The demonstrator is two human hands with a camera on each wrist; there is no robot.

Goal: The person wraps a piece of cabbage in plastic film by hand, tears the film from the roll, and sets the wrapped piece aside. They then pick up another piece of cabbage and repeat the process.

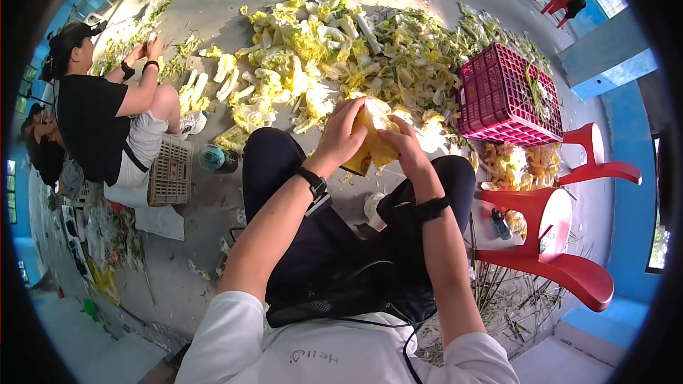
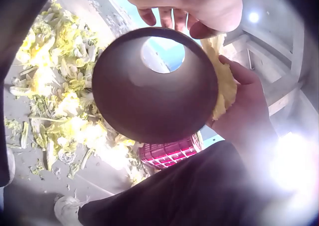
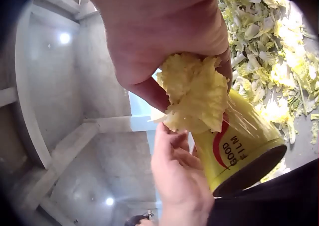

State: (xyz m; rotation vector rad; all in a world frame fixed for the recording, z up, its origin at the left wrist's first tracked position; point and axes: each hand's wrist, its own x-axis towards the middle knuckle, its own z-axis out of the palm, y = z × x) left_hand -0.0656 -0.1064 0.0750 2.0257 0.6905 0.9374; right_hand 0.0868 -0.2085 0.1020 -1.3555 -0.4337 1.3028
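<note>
A yellow hollow tube with printed lettering is held between both hands above the person's lap, its open end toward the left wrist camera. Pale yellow cabbage leaves lie against its side at the far end. The left hand curls its fingers round the tube; its fingertips show past the rim in the left wrist view. The right hand grips the cabbage leaves, thumb on one side and fingers on the other. Part of each hand's grip is hidden by leaves or tube.
Loose cabbage leaves spread across the floor ahead. A magenta crate stands at the right, with red chairs nearer. At the left, a person in a black shirt sits on a beige crate, a dark bottle beside it.
</note>
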